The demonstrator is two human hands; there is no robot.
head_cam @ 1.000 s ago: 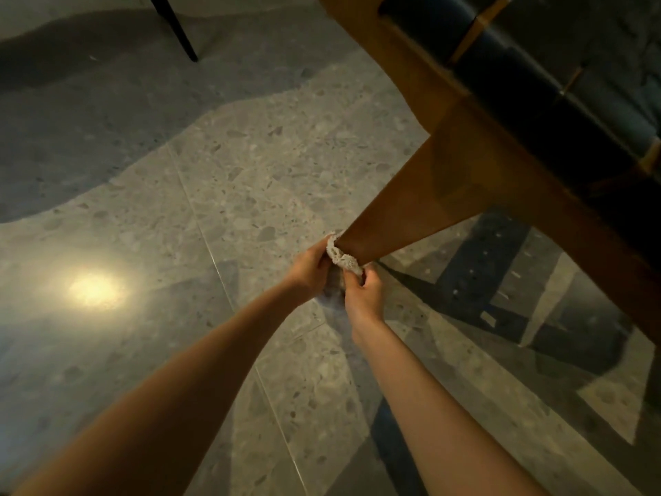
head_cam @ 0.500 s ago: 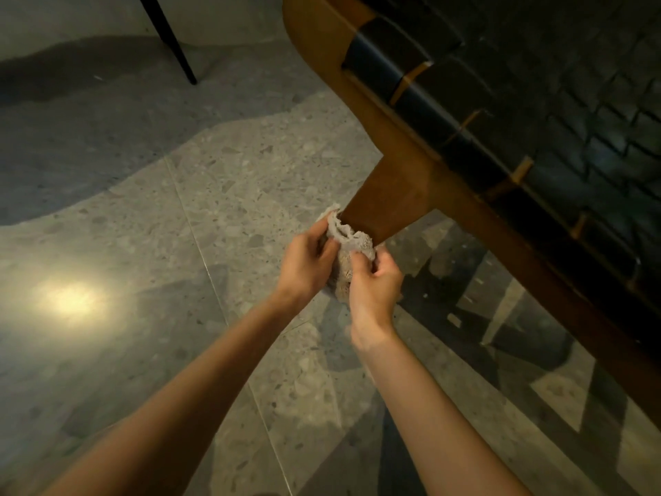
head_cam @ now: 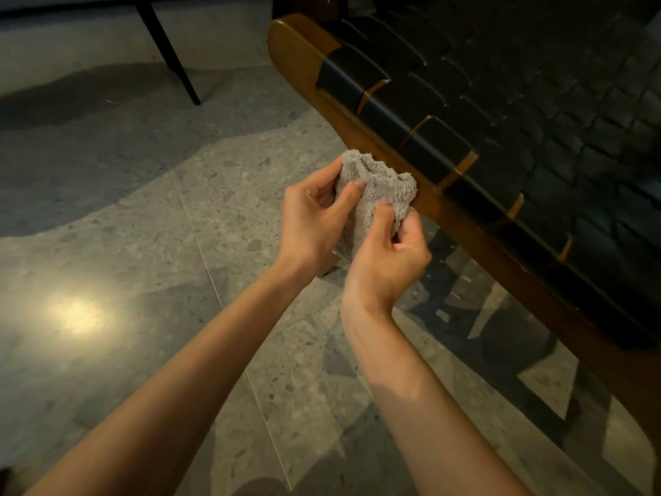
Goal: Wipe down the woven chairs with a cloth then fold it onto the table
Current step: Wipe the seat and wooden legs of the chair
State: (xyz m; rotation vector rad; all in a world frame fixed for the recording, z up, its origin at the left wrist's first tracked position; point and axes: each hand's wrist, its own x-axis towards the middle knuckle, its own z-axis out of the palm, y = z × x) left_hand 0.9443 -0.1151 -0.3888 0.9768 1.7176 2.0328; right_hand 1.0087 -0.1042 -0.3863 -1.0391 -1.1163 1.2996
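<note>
A small grey fluffy cloth [head_cam: 379, 184] is bunched between both of my hands, in the air just in front of the chair's wooden side rail. My left hand [head_cam: 311, 220] grips its left side with thumb and fingers curled into the fabric. My right hand [head_cam: 390, 255] pinches its right lower edge. The woven chair [head_cam: 500, 112] fills the upper right: black woven straps over a brown wooden frame [head_cam: 297, 55]. The cloth's lower part is hidden behind my hands.
A grey terrazzo floor [head_cam: 143, 209] spreads to the left, with a bright light reflection [head_cam: 75, 313]. A thin black furniture leg [head_cam: 168, 51] slants at the top left. Dark shadows of the chair lie on the floor under the frame.
Both hands have lifted the cloth up from the bottom of the chair leg to the height of the seat rail. The view has risen and shows more of the woven seat.
</note>
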